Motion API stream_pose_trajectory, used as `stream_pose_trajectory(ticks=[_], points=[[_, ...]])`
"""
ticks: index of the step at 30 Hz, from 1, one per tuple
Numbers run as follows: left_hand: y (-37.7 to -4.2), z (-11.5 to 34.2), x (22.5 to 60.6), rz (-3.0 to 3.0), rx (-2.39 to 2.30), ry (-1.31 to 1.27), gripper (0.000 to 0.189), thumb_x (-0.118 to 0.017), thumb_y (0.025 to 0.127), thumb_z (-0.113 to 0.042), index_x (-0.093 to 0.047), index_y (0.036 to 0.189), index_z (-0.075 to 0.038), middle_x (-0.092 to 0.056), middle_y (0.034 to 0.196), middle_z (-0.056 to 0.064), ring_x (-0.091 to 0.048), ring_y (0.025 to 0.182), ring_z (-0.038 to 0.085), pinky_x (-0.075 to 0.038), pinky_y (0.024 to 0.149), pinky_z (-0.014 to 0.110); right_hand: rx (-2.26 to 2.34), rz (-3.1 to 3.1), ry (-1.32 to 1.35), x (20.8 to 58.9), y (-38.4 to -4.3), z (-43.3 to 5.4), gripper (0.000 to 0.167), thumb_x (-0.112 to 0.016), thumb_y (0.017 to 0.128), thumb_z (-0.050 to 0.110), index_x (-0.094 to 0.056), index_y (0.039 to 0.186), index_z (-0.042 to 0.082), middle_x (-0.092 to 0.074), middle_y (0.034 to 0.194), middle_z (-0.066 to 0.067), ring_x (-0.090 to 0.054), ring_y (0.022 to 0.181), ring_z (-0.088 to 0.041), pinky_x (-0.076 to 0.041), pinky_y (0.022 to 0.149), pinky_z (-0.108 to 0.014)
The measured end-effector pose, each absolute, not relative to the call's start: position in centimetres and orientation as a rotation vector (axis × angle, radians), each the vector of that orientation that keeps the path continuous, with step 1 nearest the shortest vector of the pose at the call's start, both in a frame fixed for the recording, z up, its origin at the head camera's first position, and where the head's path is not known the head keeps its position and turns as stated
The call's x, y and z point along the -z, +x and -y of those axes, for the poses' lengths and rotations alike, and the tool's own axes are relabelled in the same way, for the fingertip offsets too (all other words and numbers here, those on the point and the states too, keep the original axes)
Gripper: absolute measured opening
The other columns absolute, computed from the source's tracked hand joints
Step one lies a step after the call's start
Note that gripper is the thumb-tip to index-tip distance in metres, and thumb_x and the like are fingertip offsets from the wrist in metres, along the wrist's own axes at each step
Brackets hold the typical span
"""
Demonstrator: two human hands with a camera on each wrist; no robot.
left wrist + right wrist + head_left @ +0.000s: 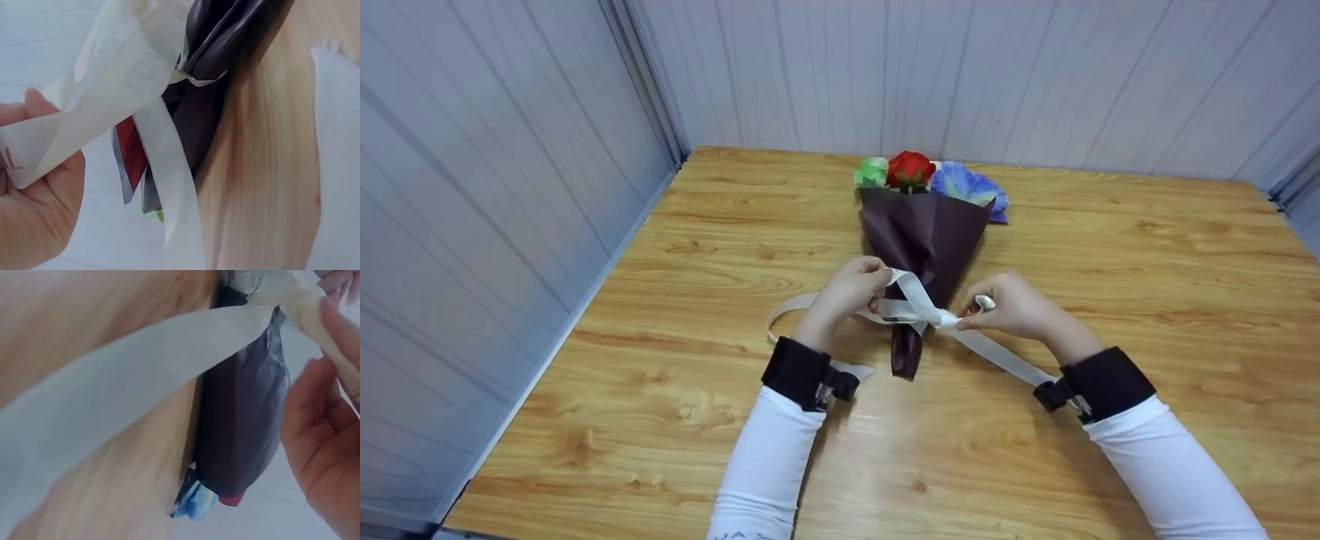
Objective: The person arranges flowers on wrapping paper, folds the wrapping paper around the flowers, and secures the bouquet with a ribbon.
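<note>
A bouquet in dark purple wrapping paper [926,229] lies on the table, its narrow wrapped end toward me. White ribbon [916,294] goes round its narrow part and crosses in front. My left hand [847,291] pinches a ribbon loop left of the crossing; printed letters show on this ribbon [126,90] in the left wrist view. On the other side, my right hand [1011,306] pinches ribbon close to the crossing, and a white bit of it pokes out above the fingers. One ribbon tail [140,365] runs toward the right wrist; another curls on the table behind the left wrist.
At the bouquet's far end are a red flower [911,169], a blue flower [964,184] and a green flower [872,172]. The wooden table [660,420] meets pale panelled walls [825,75] at the back and left. Both wrists wear black straps with cameras.
</note>
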State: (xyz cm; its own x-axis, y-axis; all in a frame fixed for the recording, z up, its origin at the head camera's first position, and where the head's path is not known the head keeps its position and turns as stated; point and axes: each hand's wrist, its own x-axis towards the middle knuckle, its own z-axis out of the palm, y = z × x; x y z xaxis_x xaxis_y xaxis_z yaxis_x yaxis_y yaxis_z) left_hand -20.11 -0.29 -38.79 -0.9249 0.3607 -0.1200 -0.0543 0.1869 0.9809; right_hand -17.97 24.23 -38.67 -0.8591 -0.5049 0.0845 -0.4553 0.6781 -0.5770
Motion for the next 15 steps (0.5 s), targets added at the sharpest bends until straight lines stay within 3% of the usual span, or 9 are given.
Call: stream_pose_trajectory(ticks=[6, 12, 15], points=[[-20.2, 1.0, 38.8, -2.128, -1.781, 0.29, 0.03, -0.043, 0.095, -0.006, -0.041, 0.066, -0.01, -0.033, 0.057, -0.002, -0.034, 0.045, 0.008, -0.034, 0.046, 0.02, 0.817, -2.91, -0.862, 38.7, -17.9, -25.0, 0.011, -0.075, 0.079, 0.011, -0.069, 0.075, 0.003, -0.067, 0.069, -0.006, -0.057, 0.062, -0.012, -0.044, 0.058, -0.024], [-20.2, 1.2, 38.8, -2.111, -1.78, 0.293, 0.03, -0.043, 0.096, -0.007, -0.041, 0.066, -0.01, -0.032, 0.058, -0.002, -0.032, 0.046, 0.008, -0.034, 0.047, 0.02, 0.742, -2.878, -0.936, 38.8, -17.9, -25.9, 0.02, -0.085, 0.065, 0.017, -0.068, 0.069, 0.008, -0.055, 0.06, 0.006, -0.039, 0.055, -0.004, -0.034, 0.052, -0.02], [-20.2, 1.3, 38.8, -2.134, -1.763, 0.298, 0.029, -0.042, 0.096, -0.007, -0.041, 0.067, -0.009, -0.034, 0.059, -0.002, -0.034, 0.048, 0.008, -0.036, 0.048, 0.02, 0.783, -2.874, -1.018, 39.1, -17.9, -25.9, 0.013, -0.081, 0.073, 0.015, -0.069, 0.072, 0.009, -0.057, 0.067, 0.006, -0.045, 0.061, -0.004, -0.039, 0.057, -0.021]])
